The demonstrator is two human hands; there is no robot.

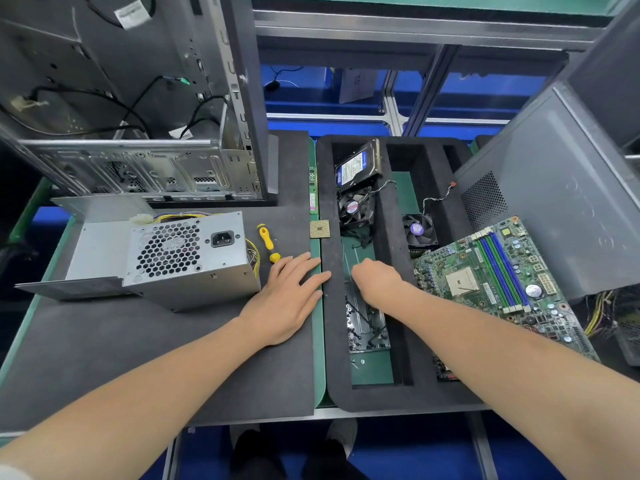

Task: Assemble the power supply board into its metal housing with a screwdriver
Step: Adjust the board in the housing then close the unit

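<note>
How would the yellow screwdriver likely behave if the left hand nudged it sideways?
The screwdriver looks small and rigid, so it is probably light and easy to lift. Its rounded handle may let it roll when nudged, though the dark foam mat it lies on would likely damp that.

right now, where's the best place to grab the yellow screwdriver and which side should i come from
Probably the thick yellow handle of the screwdriver, around its middle, coming from above with the left hand, which rests flat just beside its near end. It lies flat on the dark mat, with bare mat on its right and the power supply close on its left.
</note>
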